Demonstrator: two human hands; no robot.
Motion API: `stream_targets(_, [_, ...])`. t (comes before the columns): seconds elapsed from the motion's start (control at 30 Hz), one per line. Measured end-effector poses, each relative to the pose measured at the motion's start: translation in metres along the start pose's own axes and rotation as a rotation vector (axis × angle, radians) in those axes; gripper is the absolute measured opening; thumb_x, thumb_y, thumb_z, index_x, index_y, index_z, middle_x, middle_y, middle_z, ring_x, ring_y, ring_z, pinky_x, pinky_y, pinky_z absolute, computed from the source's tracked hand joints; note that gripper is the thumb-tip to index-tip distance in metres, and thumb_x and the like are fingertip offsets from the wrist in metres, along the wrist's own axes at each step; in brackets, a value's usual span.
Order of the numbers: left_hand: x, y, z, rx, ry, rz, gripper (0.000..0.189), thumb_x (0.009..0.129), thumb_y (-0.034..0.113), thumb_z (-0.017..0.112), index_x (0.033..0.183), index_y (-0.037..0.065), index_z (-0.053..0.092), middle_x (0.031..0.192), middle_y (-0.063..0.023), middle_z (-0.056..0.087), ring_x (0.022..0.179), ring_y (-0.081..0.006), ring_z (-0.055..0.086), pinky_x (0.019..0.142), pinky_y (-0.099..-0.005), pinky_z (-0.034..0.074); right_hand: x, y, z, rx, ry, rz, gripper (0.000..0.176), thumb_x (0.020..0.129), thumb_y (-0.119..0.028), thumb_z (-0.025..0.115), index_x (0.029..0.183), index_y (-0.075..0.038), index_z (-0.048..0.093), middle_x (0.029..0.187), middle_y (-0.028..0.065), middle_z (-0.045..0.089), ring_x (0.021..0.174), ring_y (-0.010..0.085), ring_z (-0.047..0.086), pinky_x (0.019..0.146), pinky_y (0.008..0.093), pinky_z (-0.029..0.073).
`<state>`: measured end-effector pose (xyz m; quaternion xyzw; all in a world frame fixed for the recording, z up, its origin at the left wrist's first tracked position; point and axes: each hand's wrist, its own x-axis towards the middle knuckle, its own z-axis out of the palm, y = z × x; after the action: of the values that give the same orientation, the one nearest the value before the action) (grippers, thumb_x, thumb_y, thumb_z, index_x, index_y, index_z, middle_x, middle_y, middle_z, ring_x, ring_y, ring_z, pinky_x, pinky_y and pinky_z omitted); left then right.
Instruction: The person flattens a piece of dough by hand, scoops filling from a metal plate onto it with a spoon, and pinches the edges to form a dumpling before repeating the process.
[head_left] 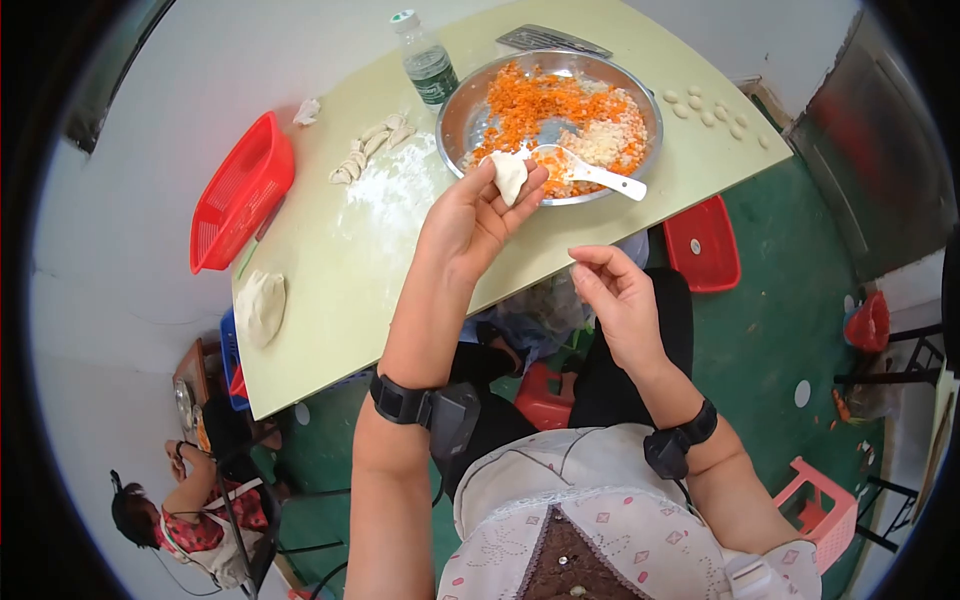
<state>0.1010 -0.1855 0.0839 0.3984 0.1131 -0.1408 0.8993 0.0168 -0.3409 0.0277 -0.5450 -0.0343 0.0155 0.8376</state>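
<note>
My left hand is raised over the table edge with a folded dumpling of white dough held between thumb and fingers. Just beyond it sits a wide steel bowl of chopped orange and pale filling. A white spoon rests in the bowl with its handle over the near rim. My right hand hovers off the table's near edge, above my lap. Its fingers are bent, the thumb and forefinger slightly apart, and nothing shows in them.
Dough pieces lie by scattered flour; a dough lump is at left. Around the bowl are a bottle, a grater and small dough rounds. A red basket stands left. Another person sits lower left.
</note>
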Motion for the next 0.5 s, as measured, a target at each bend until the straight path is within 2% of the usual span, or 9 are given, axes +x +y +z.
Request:
stream_targets(0.2, [-0.016, -0.022, 0.005, 0.038, -0.015, 0.112, 0.031, 0.093, 0.018, 0.038, 0.113, -0.004, 0.043, 0.115, -0.0198, 0.053, 0.109, -0.0294, 0.052, 0.088, -0.0423, 0.046, 0.028, -0.005, 0.020, -0.021, 0.023, -0.109, 0.017, 0.089, -0.015, 0.053, 0.091, 0.001, 0.059, 0.070, -0.0025, 0.053, 0.061, 0.0013, 0.045, 0.054, 0.0163, 0.036])
stream_targets(0.3, [-0.022, -0.030, 0.007, 0.033, -0.001, 0.178, 0.030, 0.093, 0.019, 0.039, 0.112, -0.003, 0.045, 0.114, -0.0188, 0.054, 0.109, -0.0278, 0.052, 0.087, -0.0400, 0.045, 0.037, -0.010, 0.027, -0.081, 0.017, -0.025, 0.024, 0.090, -0.023, 0.052, 0.083, 0.000, 0.057, 0.065, -0.0018, 0.052, 0.057, 0.0017, 0.043, 0.050, 0.0179, 0.035])
stream_targets(0.5, [-0.039, -0.037, 0.004, 0.047, -0.002, 0.227, 0.030, 0.093, 0.022, 0.042, 0.113, 0.000, 0.046, 0.111, -0.0147, 0.056, 0.103, -0.0240, 0.055, 0.087, -0.0381, 0.044, 0.040, -0.004, 0.038, -0.226, 0.041, -0.180, 0.026, 0.090, -0.022, 0.052, 0.077, 0.001, 0.054, 0.062, 0.0009, 0.053, 0.057, 0.0054, 0.046, 0.050, 0.0221, 0.038])
